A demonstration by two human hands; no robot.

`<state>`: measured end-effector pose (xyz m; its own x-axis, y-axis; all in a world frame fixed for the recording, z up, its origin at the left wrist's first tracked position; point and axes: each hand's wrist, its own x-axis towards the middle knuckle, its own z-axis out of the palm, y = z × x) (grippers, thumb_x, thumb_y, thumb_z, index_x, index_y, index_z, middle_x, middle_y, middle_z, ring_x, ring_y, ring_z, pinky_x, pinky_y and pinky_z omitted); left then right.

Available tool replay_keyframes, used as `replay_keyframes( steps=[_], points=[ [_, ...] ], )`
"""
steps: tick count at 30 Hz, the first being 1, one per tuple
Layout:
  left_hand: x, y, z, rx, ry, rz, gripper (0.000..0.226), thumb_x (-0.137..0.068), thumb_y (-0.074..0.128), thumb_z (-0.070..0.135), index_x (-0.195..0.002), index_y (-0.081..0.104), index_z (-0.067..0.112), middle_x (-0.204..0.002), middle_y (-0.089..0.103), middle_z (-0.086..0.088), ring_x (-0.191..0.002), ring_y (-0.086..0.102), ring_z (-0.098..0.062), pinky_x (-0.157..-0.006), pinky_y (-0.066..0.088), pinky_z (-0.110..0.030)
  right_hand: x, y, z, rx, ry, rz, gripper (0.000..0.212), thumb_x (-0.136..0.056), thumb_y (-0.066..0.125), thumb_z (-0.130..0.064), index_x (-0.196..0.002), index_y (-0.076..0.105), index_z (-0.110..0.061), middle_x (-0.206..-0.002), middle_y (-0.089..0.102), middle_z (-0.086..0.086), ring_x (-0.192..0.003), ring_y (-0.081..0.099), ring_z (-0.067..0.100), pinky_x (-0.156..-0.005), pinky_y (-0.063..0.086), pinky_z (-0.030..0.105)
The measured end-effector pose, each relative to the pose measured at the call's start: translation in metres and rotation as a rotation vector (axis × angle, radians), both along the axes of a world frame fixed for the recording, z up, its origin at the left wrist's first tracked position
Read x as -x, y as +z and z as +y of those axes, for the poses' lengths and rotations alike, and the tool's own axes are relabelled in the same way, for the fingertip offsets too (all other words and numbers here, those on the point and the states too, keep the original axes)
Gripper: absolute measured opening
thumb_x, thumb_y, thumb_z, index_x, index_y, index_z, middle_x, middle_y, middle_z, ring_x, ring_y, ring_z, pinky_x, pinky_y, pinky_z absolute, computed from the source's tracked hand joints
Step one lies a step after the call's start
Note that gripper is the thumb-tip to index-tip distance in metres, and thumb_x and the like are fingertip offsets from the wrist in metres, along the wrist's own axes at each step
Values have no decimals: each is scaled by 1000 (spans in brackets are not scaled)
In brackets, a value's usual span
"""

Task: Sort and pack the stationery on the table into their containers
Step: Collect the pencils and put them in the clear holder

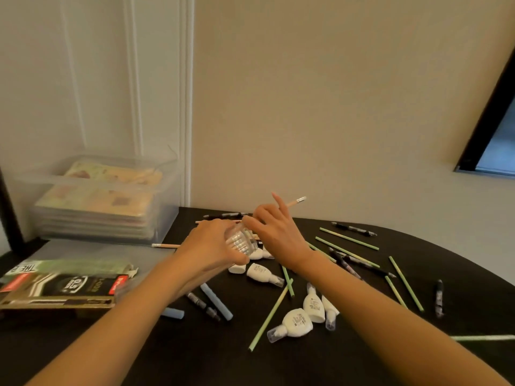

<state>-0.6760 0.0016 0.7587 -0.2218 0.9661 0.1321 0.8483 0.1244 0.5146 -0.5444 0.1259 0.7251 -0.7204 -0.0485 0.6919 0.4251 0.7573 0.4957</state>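
The left hand point(210, 247) is curled round a clear jar point(242, 242), gripping it above the middle of the black table point(195, 358), tipped so its ribbed wall faces the camera. The right hand point(278, 235) is just beside the jar on its right, fingers bent and pinching a pencil point(296, 202), with one finger raised. The pencil's eraser end sticks out past the hand toward the table's far edge; its other end is hidden behind the fingers, so whether it reaches into the jar cannot be told.

Loose stationery lies across the table's middle and right side. White correction-fluid bottles point(296, 323) lie on their sides below and between the forearms. Thin green sticks point(348, 239) are scattered toward the right edge, mixed with black pens point(354, 228). Blue markers point(216, 302) lie under the left forearm. Another pencil point(167, 245) lies flat just left of the left hand.

In the far left corner stands a clear plastic box point(92, 178) holding stacked flat printed packs. Near the left edge lie flat cardboard packets point(64, 291)
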Motion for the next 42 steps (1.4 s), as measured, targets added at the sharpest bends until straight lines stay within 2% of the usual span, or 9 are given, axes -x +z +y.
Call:
replay_keyframes(
  steps=[3,6,10,12,14,20,26,35,42],
  points=[
    [3,0,-11,-32,9,-37,69,-71,76,40,-132,48,22,-118,60,2,-93,50,-8,-81,42,-23,9,11,-9,-30,-70,118,45,-66,81,-20,-100,52,-15,-75,62,6,-75,60,23,-100,37,54],
    [7,-2,-19,-28,33,-52,72,-70,77,39,-133,48,21,-120,59,1,-93,49,-8,-82,43,-23,14,22,-15,32,-235,269,40,-78,61,-46,-99,53,-13,-74,62,6,-74,60,25,-97,40,55],
    [10,1,-22,-55,80,-38,62,-70,77,39,-125,54,19,-111,60,0,-89,51,-10,-76,42,-23,32,30,-40,765,-356,278,55,-78,70,-38,-121,48,-12,-111,51,10,-100,51,25,-95,42,39],
    [14,2,-19,-76,131,-31,60,-69,77,41,-120,57,17,-105,62,0,-87,54,-12,-74,45,-25,39,33,-49,1217,-246,269,47,-86,64,-18,-128,43,-10,-119,53,11,-105,56,23,-84,46,28],
    [19,1,-14,-86,169,-10,62,-67,78,44,-119,58,17,-105,65,0,-89,59,-14,-77,51,-29,40,35,-50,1403,-170,184,34,-92,53,-8,-126,53,-5,-120,60,13,-106,59,24,-80,45,26],
    [39,0,3,-91,247,16,61,-68,78,41,-120,56,18,-107,65,-1,-88,59,-16,-72,49,-27,21,19,-4,1423,-352,184,29,-91,49,-1,-114,65,-7,-124,60,10,-113,55,21,-94,44,30],
    [57,1,39,-63,294,147,55,-71,75,41,-116,53,19,-107,62,-4,-94,58,-21,-79,51,-34,37,-16,46,1191,-473,-15,28,-94,47,-7,-115,65,-11,-121,62,8,-98,61,20,-79,48,25],
    [93,-6,87,-8,310,71,62,-71,76,39,-123,50,16,-113,60,-6,-99,57,-22,-80,47,-32,91,-42,91,893,-532,-454,28,-90,56,-6,-118,58,-8,-120,58,12,-105,58,25,-89,48,32],
    [109,-18,97,-2,315,66,57,-70,76,42,-117,53,17,-105,61,-3,-88,55,-18,-71,44,-27,102,-37,110,964,-465,-509,20,-94,51,-14,-106,63,-5,-105,64,13,-93,61,26,-79,46,31]
  ],
)
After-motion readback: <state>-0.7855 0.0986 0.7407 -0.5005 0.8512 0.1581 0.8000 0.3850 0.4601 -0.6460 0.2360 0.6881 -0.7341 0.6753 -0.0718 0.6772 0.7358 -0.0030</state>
